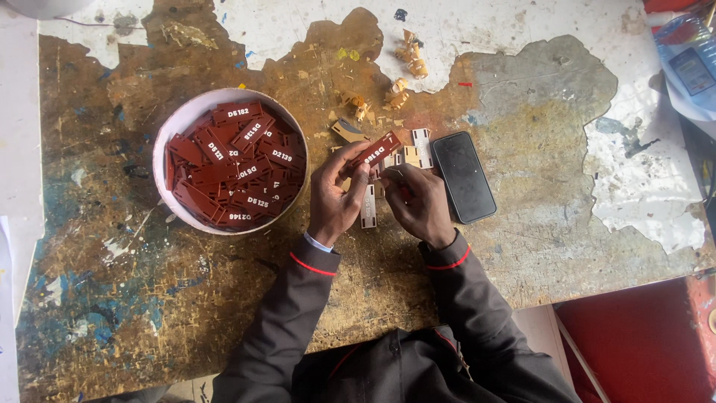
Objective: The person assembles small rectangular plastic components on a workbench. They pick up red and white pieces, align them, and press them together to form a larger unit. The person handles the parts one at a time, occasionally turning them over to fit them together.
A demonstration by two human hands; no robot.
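Note:
My left hand (337, 195) pinches a dark red rectangular tag (377, 149) with white characters, held tilted just above the worn table (522, 246). My right hand (418, 200) is curled right beside it, fingertips near the tag's lower end and touching something small that I cannot make out. A round white bowl (159, 142) filled with several more red tags (235, 168) stands to the left of my hands. Pale wooden-coloured pieces (416, 146) lie under and just beyond my fingers.
A black phone (463, 176) lies face up just right of my hands. Small tan scraps (409, 54) are scattered at the back. A bagged device (690, 67) sits at the far right edge; a red surface (641, 343) lies below the table's front right.

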